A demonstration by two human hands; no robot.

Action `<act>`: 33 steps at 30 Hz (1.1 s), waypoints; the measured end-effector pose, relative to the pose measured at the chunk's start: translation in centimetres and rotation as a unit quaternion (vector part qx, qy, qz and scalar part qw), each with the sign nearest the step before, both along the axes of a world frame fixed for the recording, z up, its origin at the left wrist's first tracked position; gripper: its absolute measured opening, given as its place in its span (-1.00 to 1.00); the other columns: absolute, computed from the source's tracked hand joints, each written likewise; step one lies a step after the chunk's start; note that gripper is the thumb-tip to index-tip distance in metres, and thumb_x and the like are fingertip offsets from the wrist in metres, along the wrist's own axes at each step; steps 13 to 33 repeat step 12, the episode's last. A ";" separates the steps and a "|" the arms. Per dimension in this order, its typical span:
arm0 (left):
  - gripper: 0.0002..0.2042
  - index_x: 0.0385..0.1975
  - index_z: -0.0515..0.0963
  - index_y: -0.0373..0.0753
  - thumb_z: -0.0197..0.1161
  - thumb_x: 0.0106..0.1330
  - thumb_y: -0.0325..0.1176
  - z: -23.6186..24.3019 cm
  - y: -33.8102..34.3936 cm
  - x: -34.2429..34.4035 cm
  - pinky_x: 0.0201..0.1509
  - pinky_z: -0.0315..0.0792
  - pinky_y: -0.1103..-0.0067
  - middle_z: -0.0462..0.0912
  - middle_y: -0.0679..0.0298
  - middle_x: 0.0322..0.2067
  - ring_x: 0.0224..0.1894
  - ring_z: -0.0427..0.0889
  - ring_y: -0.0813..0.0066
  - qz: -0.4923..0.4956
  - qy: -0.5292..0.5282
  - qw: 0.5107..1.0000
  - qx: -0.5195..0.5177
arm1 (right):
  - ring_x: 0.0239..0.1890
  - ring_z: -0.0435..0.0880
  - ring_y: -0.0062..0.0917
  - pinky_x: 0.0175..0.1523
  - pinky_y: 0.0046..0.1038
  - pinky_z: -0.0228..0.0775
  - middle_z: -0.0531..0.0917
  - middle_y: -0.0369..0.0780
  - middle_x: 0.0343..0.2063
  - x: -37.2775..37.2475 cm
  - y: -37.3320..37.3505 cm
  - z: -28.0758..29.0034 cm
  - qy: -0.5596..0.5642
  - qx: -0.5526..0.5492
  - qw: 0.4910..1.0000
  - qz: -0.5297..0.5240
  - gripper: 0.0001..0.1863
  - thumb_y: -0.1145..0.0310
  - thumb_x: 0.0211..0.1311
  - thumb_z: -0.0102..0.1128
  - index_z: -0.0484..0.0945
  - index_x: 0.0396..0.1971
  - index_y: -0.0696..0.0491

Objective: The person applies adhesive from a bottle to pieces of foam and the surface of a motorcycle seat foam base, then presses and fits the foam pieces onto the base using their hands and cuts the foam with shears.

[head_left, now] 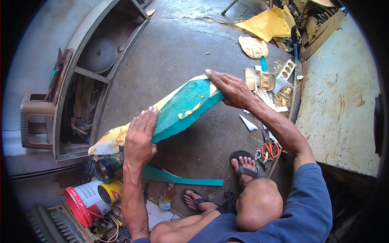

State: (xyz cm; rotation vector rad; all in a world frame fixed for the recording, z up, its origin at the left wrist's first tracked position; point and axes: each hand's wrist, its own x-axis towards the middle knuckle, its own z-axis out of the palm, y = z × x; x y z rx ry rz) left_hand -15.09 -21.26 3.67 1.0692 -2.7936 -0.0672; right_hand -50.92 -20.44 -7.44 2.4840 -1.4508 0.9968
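A long foam pad (pixel 180 103) spans both my hands above the floor. Its upper face and near side are teal, and pale yellow material runs along its far edge and left end. Yellow crumbs and flakes cling to the teal face. My left hand (pixel 139 137) grips it towards the left, fingers laid over the top and the thumb hidden. At the right end, my right hand (pixel 231 89) is wrapped round the edge, its fingertips on the far corner. Below the pad, a narrow teal foam strip (pixel 194 181) lies on the floor.
Orange-handled scissors (pixel 269 150) lie near my sandalled foot. Foam offcuts, a yellow sheet (pixel 269 24) and an egg-tray-like piece (pixel 287 69) litter the far right. A pale board (pixel 340 97) stands at right. Left are a cabinet (pixel 93 76), a stool (pixel 37 109) and a red-rimmed bucket (pixel 87 202).
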 end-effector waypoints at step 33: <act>-0.16 0.39 0.32 -0.17 0.18 -0.09 -0.66 0.1 0.0 1.7 0.51 0.15 0.12 0.42 0.00 0.32 0.40 0.36 0.01 -0.062 -0.029 0.998 0.016 | 0.60 -0.32 -0.19 0.54 0.17 -0.55 -0.17 -0.15 0.56 2.0 0.8 1.2 -0.140 0.325 0.923 -0.151 -0.03 -0.47 0.28 -0.13 -0.08 0.55 -0.25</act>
